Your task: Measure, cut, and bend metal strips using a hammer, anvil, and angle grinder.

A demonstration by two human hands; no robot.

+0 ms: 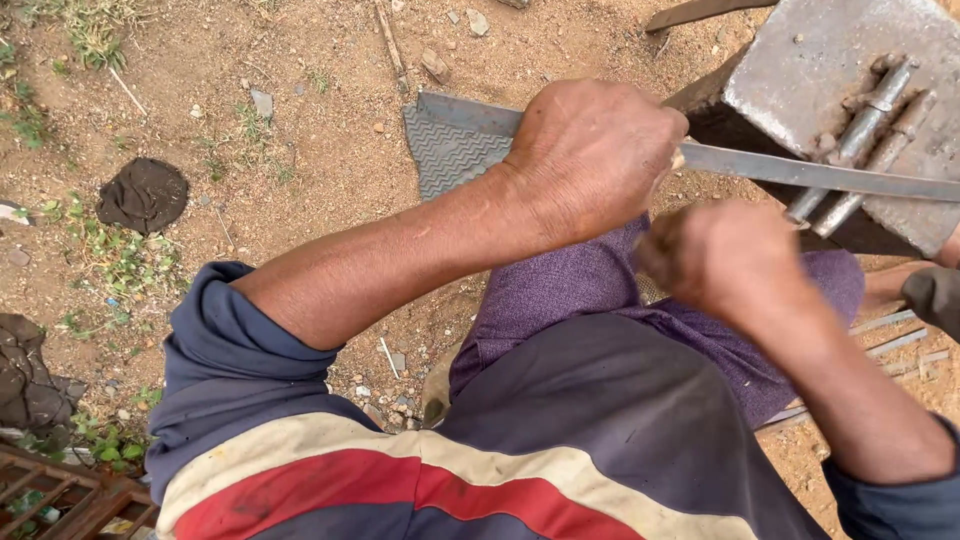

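Note:
My left hand [590, 150] is closed around a long flat metal strip [800, 172] that runs from the upper middle out to the right edge. The strip lies across a grey metal block [830, 60] at the top right, which has two short steel rods [860, 130] welded onto its face. My right hand [725, 255] is a closed fist just below the strip, blurred; what it holds is hidden. Both sleeves are dark blue, and my purple trouser leg [570, 290] is below the hands.
Bare sandy ground with stones and small weeds surrounds me. A ribbed grey mat piece [450, 155] lies under the strip's left end. Dark cloth scraps [143, 193] lie at left, a rusty grate [50, 495] at bottom left, loose metal strips [895, 335] at right.

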